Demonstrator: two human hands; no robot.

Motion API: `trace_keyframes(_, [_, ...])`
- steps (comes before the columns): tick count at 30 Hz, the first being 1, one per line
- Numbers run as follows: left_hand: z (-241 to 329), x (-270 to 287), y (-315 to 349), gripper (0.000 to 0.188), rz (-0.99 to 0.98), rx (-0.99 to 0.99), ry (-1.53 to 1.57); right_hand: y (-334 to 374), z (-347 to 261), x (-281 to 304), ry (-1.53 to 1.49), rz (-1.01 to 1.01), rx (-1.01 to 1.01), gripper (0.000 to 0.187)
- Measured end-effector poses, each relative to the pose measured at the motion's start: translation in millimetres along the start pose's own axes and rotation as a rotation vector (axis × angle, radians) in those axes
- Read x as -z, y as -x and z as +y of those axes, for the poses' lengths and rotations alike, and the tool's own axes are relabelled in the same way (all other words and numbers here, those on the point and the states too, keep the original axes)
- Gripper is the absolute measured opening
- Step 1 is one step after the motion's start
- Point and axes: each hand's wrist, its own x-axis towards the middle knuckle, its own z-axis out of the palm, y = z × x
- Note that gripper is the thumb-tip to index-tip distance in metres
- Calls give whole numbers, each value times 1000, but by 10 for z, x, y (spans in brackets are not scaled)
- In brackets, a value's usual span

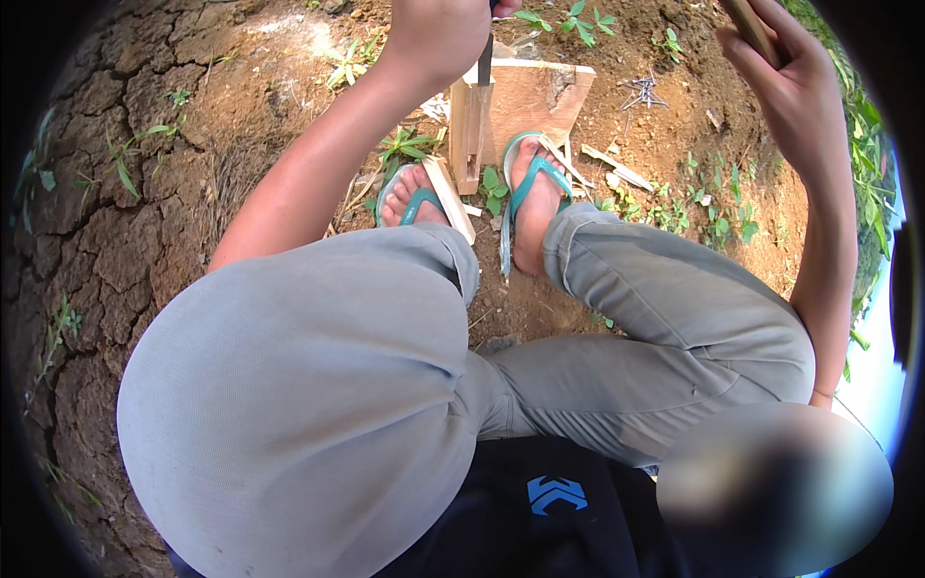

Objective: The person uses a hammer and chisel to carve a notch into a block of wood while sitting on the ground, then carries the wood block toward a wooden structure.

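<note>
Ground (106, 241): dry, cracked brown soil with sparse green weeds. The person crouches on it in grey trousers (318, 385) and teal flip-flops (535, 183), 1 on each foot.

Wooden block (535, 96): a pale slab lying on the soil just beyond the toes. It serves as the work base.

Upright wood piece (469, 130): a narrow pale billet standing on end against the near-left edge of the block, between the 2 feet.

Left hand (434, 39): fingers closed around a dark blade (486, 60), whose edge is set into the top end of the upright wood piece.

Right hand (790, 87): raised at upper right, well apart from the blade, fingers wrapped around a brown wooden stick (750, 29).

Offcuts (617, 166): thin pale splinters lie on the soil beside the feet. Several dark nails (644, 94) lie right of the block.

Step in hand, as judged: splitting the billet, blade seated, striker lifted. The next move calls for a square blow on the blade's back, with the billet held vertical and toes kept clear.
</note>
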Motion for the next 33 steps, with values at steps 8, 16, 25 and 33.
trace_keyframes(8, [-12,-134,91,37,-106,-1,57,19,-74,74,35,77,194,59])
trace_keyframes(16, [-192,-80,201,42,-184,-161,-53,59,-140,78,101,79,166,60])
trace_keyframes(25, [-169,-57,219,43,-215,-13,45,96,86,232,-35,-103,113,58])
trace_keyframes(33, [-197,-52,213,47,-180,59,150,156,536,22,-287,-43,168,56])
